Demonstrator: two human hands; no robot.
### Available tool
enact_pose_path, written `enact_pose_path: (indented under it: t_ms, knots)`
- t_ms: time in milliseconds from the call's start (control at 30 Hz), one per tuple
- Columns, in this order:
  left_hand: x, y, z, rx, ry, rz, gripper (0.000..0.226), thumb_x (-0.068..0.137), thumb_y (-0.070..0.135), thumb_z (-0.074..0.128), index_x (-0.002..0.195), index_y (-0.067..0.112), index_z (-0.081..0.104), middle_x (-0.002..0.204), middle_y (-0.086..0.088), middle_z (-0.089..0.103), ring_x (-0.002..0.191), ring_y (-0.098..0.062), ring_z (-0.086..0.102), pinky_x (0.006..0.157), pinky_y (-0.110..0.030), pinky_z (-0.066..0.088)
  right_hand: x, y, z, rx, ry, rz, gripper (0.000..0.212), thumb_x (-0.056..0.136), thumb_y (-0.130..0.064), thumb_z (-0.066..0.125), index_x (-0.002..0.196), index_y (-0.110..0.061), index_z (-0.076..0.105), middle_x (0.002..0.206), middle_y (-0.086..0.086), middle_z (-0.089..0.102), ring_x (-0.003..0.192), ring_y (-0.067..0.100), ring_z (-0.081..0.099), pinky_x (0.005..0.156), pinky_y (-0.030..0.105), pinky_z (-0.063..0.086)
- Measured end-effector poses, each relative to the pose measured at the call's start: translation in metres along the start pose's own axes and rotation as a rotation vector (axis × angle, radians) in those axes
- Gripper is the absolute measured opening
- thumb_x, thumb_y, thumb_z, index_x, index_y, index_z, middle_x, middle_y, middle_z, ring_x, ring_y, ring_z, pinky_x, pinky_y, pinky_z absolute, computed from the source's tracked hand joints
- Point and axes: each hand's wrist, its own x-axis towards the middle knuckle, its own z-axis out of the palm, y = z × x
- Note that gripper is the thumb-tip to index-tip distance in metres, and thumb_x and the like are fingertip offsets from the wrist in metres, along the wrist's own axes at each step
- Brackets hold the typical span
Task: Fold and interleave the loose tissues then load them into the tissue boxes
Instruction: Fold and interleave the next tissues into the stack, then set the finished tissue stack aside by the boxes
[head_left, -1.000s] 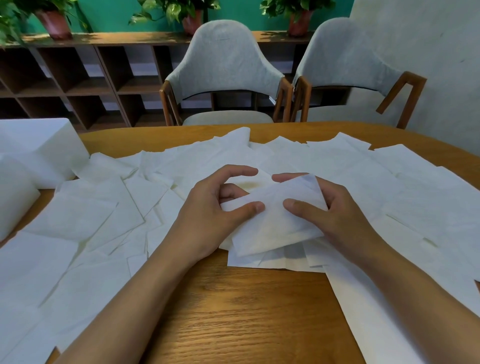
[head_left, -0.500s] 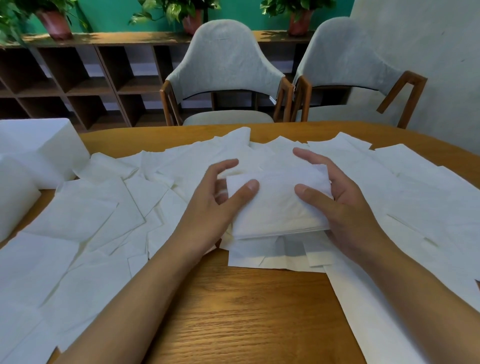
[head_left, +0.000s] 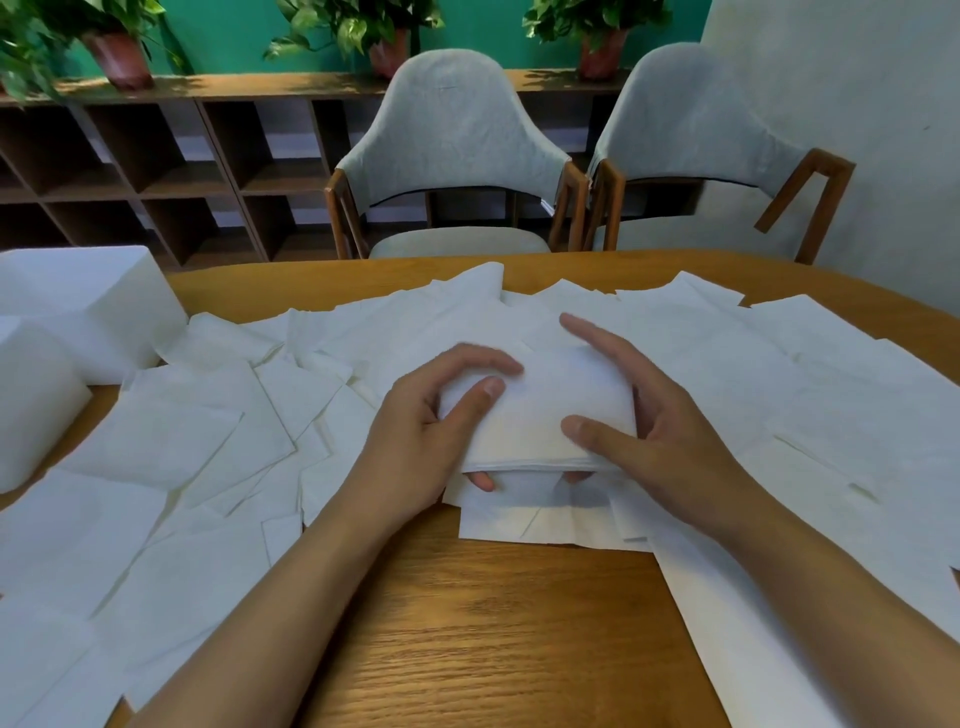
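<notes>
Both hands hold one stack (head_left: 545, 410) of folded tissues from its two short sides. The left hand (head_left: 431, 431) curls round the left end, thumb lying on top and a fingertip (head_left: 483, 480) showing beneath. The right hand (head_left: 665, 431) pinches the right end, thumb flat on top, the longer fingers reaching along the far side and one fingertip just visible under the near edge. The stack sits a little above the sheets below it, near the middle of the surface (head_left: 493, 623). Its near edge shows several thin layers; how many is too fine to count.

Loose tissues (head_left: 208, 441) overlap around it in every direction, running out of view at the left and right edges. Bare wood shows only in a wedge between the forearms toward the near edge and in a narrow strip along the far edge. The near edge itself is cut off.

At the far-left corner stand two white boxes, one behind (head_left: 88, 306) and one nearer (head_left: 31, 405), touching or almost so, both cut by the frame. No opening shows on either, so what is inside them cannot be told.

Two grey chairs (head_left: 457, 156) are drawn up close to the far edge, with a shelf (head_left: 156, 171) carrying potted plants (head_left: 119, 52) behind.
</notes>
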Motion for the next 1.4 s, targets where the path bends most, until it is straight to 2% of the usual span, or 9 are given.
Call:
enact_pose_path:
  t_ms: [167,333,600,700,800,1033,1133,1200,1400]
  knots:
    - [0.000,-0.004,-0.001,-0.011,-0.030,-0.064,0.019,0.105,0.021,0.060,0.114,0.028,0.076,0.118,0.013,0.066,0.101,-0.022,0.071,0.052,-0.033,0.061,-0.001,0.003,-0.002,-0.015,-0.054,0.016,0.040,0.089,-0.025,0.071,0.124,-0.044,0.066,0.127,-0.033,0.058,0.119,-0.007,0.051,0.078,0.016,0.055]
    - [0.000,-0.004,-0.005,-0.022,-0.056,-0.068,0.023,0.099,0.022,0.069,0.120,0.030,0.074,0.123,0.020,0.064,0.109,-0.014,0.068,0.057,-0.035,0.063,0.001,0.004,0.000,-0.084,0.010,0.043,0.055,0.089,-0.028,0.073,0.135,-0.051,0.052,0.140,-0.034,0.042,0.113,-0.028,0.040,0.077,0.006,0.050]
    - [-0.011,0.015,-0.040,0.106,0.009,-0.062,0.029,0.093,0.023,0.076,0.120,0.032,0.073,0.128,0.017,0.066,0.115,-0.002,0.063,0.066,-0.022,0.060,0.008,-0.024,0.022,-0.146,-0.004,0.069,0.059,0.087,-0.033,0.076,0.136,-0.050,0.048,0.131,-0.042,0.036,0.115,-0.015,0.041,0.078,0.003,0.047]
    - [-0.022,0.035,-0.070,0.020,0.020,-0.125,0.035,0.090,0.017,0.078,0.122,0.030,0.073,0.126,0.018,0.068,0.104,-0.014,0.075,0.067,-0.034,0.066,0.014,-0.049,0.034,-0.191,-0.010,0.035,0.058,0.087,-0.037,0.076,0.136,-0.053,0.049,0.130,-0.041,0.037,0.114,-0.013,0.040,0.088,0.009,0.045]
    - [-0.036,0.055,-0.100,0.070,0.052,-0.120,0.041,0.089,0.013,0.079,0.125,0.031,0.071,0.130,0.022,0.062,0.095,-0.016,0.078,0.067,-0.031,0.065,0.018,-0.077,0.056,-0.188,-0.031,-0.005,0.057,0.088,-0.038,0.075,0.136,-0.054,0.048,0.131,-0.039,0.037,0.116,-0.007,0.042,0.087,0.012,0.048]
    - [-0.071,0.081,-0.179,0.216,0.134,-0.113,0.046,0.090,0.016,0.079,0.129,0.038,0.068,0.133,0.016,0.060,0.099,-0.003,0.073,0.065,-0.026,0.063,0.030,-0.119,0.126,-0.060,-0.053,-0.022,0.035,0.085,-0.037,0.077,0.118,-0.046,0.066,0.121,-0.033,0.053,0.109,0.002,0.052,0.074,0.014,0.056]
    - [-0.086,0.085,-0.215,0.239,0.184,-0.127,0.048,0.088,0.019,0.081,0.129,0.040,0.067,0.139,0.012,0.060,0.107,-0.020,0.073,0.068,-0.032,0.065,0.038,-0.130,0.162,-0.006,-0.091,0.007,0.043,0.083,-0.031,0.081,0.121,-0.043,0.064,0.122,-0.023,0.057,0.109,0.006,0.056,0.079,0.025,0.061]
    - [-0.095,0.086,-0.239,0.269,0.222,-0.139,0.049,0.089,0.020,0.080,0.130,0.041,0.065,0.140,0.011,0.058,0.102,-0.016,0.074,0.068,-0.031,0.065,0.045,-0.138,0.187,0.003,-0.111,0.006,0.045,0.083,-0.028,0.082,0.121,-0.041,0.063,0.122,-0.020,0.059,0.110,0.006,0.057,0.080,0.024,0.060]
    - [-0.119,0.083,-0.313,0.425,0.297,-0.139,0.049,0.090,0.028,0.079,0.134,0.041,0.062,0.137,0.013,0.057,0.104,-0.002,0.062,0.078,-0.009,0.053,0.077,-0.158,0.253,0.040,-0.191,-0.004,0.045,0.081,-0.023,0.084,0.118,-0.040,0.063,0.123,-0.018,0.059,0.105,0.003,0.059,0.076,0.019,0.059]
